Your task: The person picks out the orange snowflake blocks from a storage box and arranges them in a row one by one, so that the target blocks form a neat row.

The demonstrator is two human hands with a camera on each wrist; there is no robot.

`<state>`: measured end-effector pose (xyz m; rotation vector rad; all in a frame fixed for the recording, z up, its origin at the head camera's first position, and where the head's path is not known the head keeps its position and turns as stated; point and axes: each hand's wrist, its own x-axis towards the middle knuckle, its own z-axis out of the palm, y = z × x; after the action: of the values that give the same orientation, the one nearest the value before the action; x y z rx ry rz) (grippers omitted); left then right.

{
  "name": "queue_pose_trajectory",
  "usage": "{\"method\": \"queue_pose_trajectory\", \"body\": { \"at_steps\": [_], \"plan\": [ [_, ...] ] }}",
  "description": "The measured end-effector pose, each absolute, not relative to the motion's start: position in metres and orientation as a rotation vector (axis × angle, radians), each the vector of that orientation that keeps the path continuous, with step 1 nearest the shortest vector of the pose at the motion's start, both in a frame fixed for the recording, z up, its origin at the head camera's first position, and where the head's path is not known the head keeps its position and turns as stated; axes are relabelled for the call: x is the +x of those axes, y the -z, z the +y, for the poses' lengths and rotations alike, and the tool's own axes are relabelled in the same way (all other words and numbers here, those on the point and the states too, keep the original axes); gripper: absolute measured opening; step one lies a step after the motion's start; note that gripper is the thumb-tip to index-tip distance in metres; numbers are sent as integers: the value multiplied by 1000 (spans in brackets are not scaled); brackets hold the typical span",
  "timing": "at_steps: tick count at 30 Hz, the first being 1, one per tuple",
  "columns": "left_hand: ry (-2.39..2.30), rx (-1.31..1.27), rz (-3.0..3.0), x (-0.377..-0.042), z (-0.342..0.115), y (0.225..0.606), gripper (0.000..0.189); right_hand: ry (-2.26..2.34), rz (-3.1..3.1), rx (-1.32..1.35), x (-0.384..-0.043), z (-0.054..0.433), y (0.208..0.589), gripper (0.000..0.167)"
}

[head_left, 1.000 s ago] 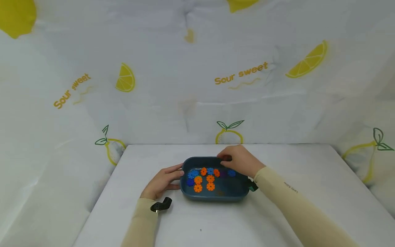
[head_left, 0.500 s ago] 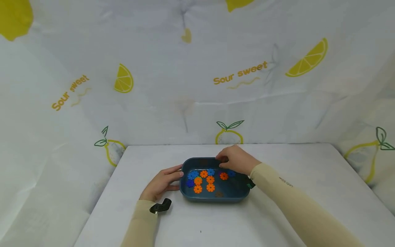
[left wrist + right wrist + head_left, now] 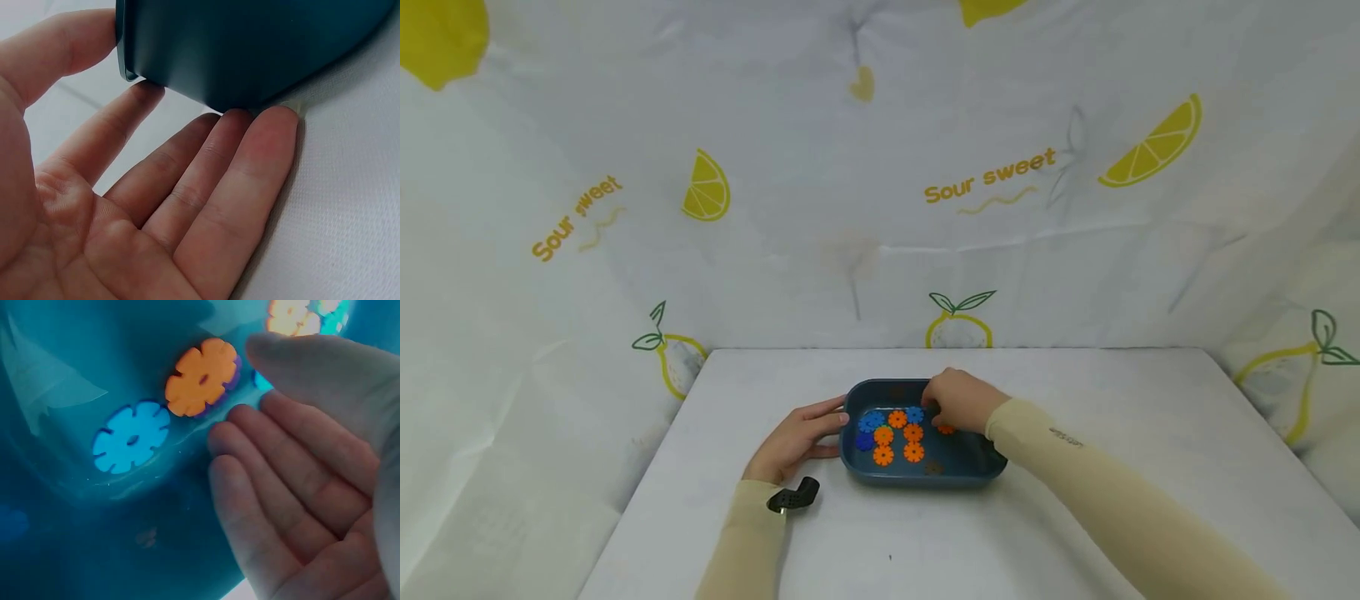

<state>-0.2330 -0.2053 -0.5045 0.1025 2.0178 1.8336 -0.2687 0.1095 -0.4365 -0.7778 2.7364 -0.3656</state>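
A dark teal tray (image 3: 917,480) holds several small notched plastic discs, orange and blue. My left hand (image 3: 793,442) steadies the tray's left end; in the left wrist view its thumb (image 3: 87,40) touches the rim and its fingertips rest against the outer wall. My right hand (image 3: 964,402) reaches into the tray's right part. In the right wrist view its thumb stands apart from loosely bent fingers, with nothing seen held. Near them lie an orange disc (image 3: 203,378) over a purple one and a light blue disc (image 3: 132,439). Another blue disc (image 3: 262,381) shows partly between thumb and index finger.
The tray stands on a white table (image 3: 865,542). Behind it hangs a white cloth (image 3: 775,275) printed with lemons. A dark blue disc (image 3: 865,442) and several orange discs (image 3: 883,455) lie in the tray's left half.
My right hand has moved lower and slightly left inside the tray, now covering most of the right-hand orange disc, which had shifted right earlier. The left hand stays at the tray.
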Motion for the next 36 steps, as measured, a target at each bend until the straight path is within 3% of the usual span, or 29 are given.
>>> {"method": "queue_pose_trajectory", "body": {
  "at_steps": [15,36],
  "plan": [
    [-1844,108,2017,-235,-204,504,61,123,2847,-749,-260,103,440,17],
    [-1863,106,2016,-234,-206,507,62,188,2853,-722,-257,99,434,14]
  ]
}}
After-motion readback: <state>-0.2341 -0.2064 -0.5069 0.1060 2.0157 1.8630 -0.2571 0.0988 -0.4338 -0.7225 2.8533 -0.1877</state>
